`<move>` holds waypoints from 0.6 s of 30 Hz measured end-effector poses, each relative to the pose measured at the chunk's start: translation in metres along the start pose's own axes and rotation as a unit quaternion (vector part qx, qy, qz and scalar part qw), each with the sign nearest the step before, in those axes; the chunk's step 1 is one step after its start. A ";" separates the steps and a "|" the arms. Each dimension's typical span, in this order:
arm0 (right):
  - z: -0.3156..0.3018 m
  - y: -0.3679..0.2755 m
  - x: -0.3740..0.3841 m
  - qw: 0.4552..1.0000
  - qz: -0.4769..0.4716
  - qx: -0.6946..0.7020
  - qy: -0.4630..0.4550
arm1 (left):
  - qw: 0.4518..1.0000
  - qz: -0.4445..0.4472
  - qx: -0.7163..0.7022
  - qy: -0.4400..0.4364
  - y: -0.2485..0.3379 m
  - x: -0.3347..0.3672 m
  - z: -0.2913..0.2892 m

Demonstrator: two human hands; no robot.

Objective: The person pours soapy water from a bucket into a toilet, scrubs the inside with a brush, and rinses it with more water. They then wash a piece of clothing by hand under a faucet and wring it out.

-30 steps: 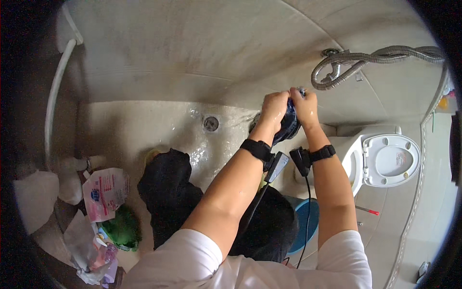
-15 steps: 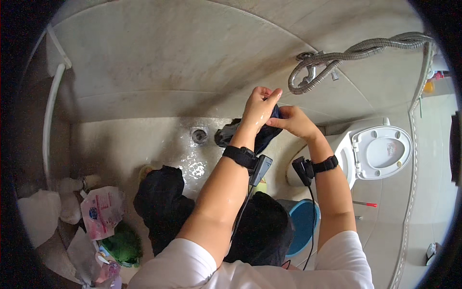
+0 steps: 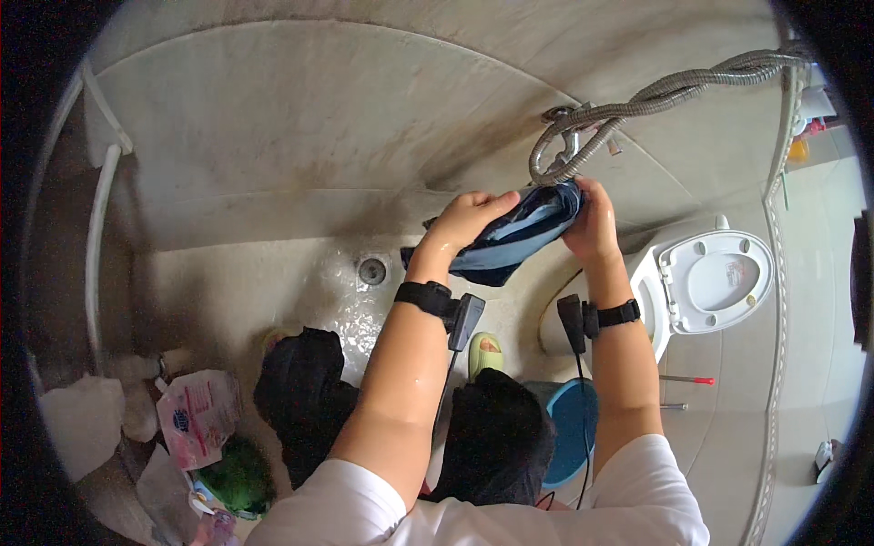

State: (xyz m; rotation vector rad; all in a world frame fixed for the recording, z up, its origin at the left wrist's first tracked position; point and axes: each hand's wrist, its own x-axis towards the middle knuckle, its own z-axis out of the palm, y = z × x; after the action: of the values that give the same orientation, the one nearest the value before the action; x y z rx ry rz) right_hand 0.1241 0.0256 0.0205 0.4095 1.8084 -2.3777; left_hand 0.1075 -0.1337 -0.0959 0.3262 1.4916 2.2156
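"Beneath the chrome tap (image 3: 570, 146), what do you see?"

"A dark blue cloth (image 3: 519, 247) with paler blue bands, bunched and folded, held above the floor (image 3: 218, 291), towards its far edge, where it meets the tiled wall (image 3: 300, 118)."

"And the hands?"

"Well apart from each other, with the cloth between them. The left hand (image 3: 469, 218) is clamped on its left part, thumb lying along the top. The right hand (image 3: 594, 223) grips its upper right end."

"Does the twisted metal hose (image 3: 674, 96) touch the cloth?"

"Its loop hangs right at the cloth's upper edge; I can't tell if they touch."

"What's around them?"

"A round drain (image 3: 371, 270) near the floor's far edge, left of the cloth, with wet shine just on the near side. A white toilet (image 3: 715, 282) stands by the right edge, lid raised."

"Closer to the person?"

"A yellow-green slipper (image 3: 486, 362) on one foot, and a blue basin (image 3: 569, 437) beside the right knee. Toward the floor's left edge lies a pink-and-white pouch (image 3: 202, 414), with a green bundle (image 3: 237, 478) just beside it."
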 end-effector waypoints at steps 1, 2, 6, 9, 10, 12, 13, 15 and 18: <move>0.006 0.004 0.002 1.000 -0.008 0.012 0.007 | 0.984 -0.007 -0.173 -0.031 -0.009 0.002 -0.001; 0.005 0.008 0.001 0.995 -0.030 -0.082 0.044 | 0.947 -0.003 -0.323 0.000 -0.009 0.000 0.001; -0.007 0.050 0.007 0.822 -0.294 -0.484 0.054 | 0.827 -0.081 -0.550 0.081 -0.009 0.002 0.007; 0.039 0.080 -0.021 0.777 -0.332 -0.534 -0.019 | 0.837 -0.087 -0.535 0.079 -0.016 0.005 0.014; 0.046 0.082 -0.026 0.782 -0.301 -0.546 0.002 | 0.823 -0.078 -0.562 -0.003 -0.024 0.008 0.017; 0.068 0.086 -0.022 0.723 -0.383 -0.574 -0.027 | 0.813 0.009 -0.582 -0.031 -0.040 0.008 0.019; 0.070 0.082 -0.016 0.696 -0.387 -0.604 -0.017 | 0.674 0.058 -0.721 -0.151 -0.046 0.010 0.029; 0.101 0.074 -0.019 0.732 -0.274 -0.623 0.011 | 0.773 0.077 -0.628 -0.043 -0.060 0.018 0.022; 0.047 0.070 0.029 0.711 -0.295 -0.631 0.096 | 0.848 -0.066 -0.496 0.173 -0.030 0.022 0.038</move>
State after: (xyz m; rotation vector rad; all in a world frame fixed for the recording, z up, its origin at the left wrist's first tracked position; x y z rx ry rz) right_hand 0.1086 -0.0373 -0.0408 -0.1580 3.3950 -0.6555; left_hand 0.1116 -0.0821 -0.1103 -0.5162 0.2972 2.6570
